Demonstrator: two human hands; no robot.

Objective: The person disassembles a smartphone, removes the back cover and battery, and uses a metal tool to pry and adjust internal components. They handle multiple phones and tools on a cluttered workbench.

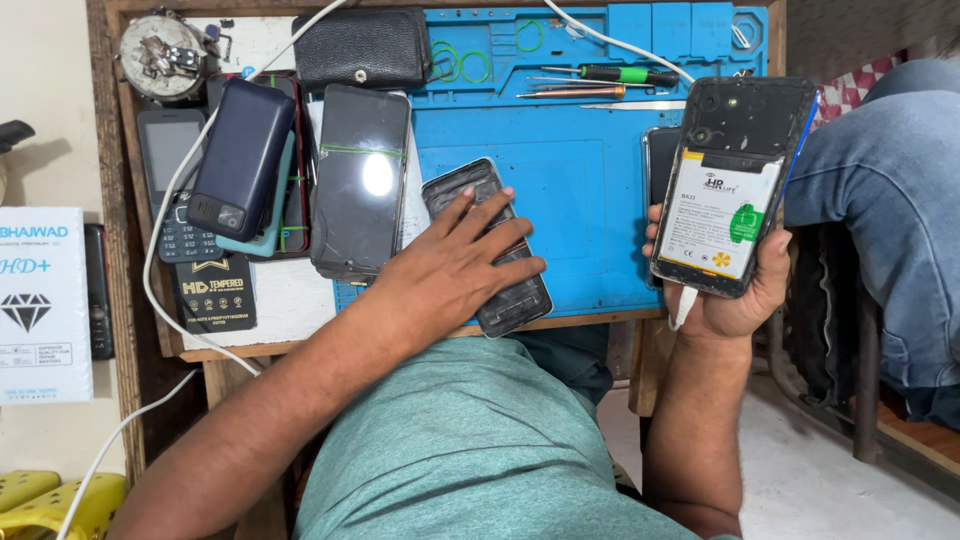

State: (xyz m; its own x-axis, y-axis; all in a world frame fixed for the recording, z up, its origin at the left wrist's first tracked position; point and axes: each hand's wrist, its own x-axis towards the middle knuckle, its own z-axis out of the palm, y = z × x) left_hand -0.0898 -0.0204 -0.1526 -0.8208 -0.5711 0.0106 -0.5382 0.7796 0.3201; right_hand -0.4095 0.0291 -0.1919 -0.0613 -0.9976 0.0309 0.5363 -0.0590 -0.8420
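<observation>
My right hand [735, 300] holds an opened phone [735, 185] upright at the right edge of the bench; its back is off and a white battery with a green sticker shows. A white cable [683, 305] plugs into its lower end. My left hand [455, 265] rests flat, fingers spread, on a dark phone back cover [515, 300] lying on the blue work mat [570, 190].
Several phones lie at the left: a cracked smartphone [362, 180], a dark blue phone [240, 155], a keypad phone [170, 190]. A black pouch [362, 47], screwdrivers [600, 78], white box [42, 300] and someone's jeans-clad leg [890, 200] are around.
</observation>
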